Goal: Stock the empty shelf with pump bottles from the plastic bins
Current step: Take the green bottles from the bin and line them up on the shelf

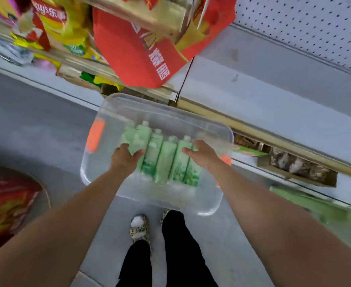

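Observation:
A clear plastic bin [108, 112] with orange handles sits on the floor in front of my feet. Several pale green pump bottles [166, 160] lie side by side inside it. My left hand [126, 157] reaches into the bin and its fingers and thumb curl round the leftmost bottle [138, 141]. My right hand [204, 154] reaches in on the right side and its fingers wrap over the rightmost bottles [193, 172]. The empty white shelf [284, 83] with a pegboard back runs across the upper right.
Snack bags and a red gift bag [133, 52] hang over the shelves at upper left. A cardboard box [294, 164] sits under the shelf on the right, beside green packs [319, 208]. A red stack [6, 206] stands at the left. My feet [139, 228] are below the bin.

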`<state>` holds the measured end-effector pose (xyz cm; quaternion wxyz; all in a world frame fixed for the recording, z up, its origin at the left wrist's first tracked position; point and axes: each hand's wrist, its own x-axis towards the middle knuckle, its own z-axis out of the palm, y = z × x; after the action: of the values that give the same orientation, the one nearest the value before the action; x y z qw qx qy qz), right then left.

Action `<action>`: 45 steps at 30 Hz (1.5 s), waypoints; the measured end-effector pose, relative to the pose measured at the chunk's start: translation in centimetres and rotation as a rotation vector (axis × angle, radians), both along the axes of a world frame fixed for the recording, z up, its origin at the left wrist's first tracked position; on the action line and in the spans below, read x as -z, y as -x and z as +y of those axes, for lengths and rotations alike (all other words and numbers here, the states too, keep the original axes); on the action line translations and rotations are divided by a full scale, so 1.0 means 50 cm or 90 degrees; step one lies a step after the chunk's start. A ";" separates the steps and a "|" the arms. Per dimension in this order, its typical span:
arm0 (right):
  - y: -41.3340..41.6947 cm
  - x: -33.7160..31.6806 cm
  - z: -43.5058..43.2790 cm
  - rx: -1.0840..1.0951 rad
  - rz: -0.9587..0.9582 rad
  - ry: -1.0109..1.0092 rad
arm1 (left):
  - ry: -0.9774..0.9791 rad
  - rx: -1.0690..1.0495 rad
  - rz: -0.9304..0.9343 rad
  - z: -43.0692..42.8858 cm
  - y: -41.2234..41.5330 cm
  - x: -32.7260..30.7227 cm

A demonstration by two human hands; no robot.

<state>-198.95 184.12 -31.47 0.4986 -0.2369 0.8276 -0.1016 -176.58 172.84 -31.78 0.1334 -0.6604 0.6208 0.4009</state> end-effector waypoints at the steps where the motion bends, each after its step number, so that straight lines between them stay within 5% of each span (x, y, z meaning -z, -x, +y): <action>1: 0.003 0.018 -0.008 0.016 -0.008 0.010 | -0.003 -0.009 -0.005 -0.006 0.001 0.017; 8: 0.019 0.093 -0.045 0.101 -0.099 -0.012 | -0.010 -0.035 -0.027 -0.024 -0.001 0.084; 19: 0.049 0.128 -0.076 -0.052 -0.090 -0.103 | -0.009 -0.020 -0.039 -0.031 0.001 0.101; 33: -0.048 0.120 -0.046 0.072 -0.222 0.059 | 0.012 -0.020 -0.064 -0.025 -0.012 0.097; 38: -0.049 0.124 -0.027 0.149 -0.215 0.040 | -0.084 -0.028 -0.084 -0.017 -0.010 0.098; 41: -0.049 0.108 -0.015 0.162 -0.152 0.045 | -0.173 -0.117 -0.010 0.008 -0.005 0.086; 45: -0.048 0.032 0.009 0.290 -0.232 0.109 | -0.230 -0.248 0.127 0.028 0.007 0.014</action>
<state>-196.57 184.58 -33.09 0.5817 -0.0640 0.7446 -0.3210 -176.95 174.24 -32.49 0.1078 -0.6897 0.4109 0.5864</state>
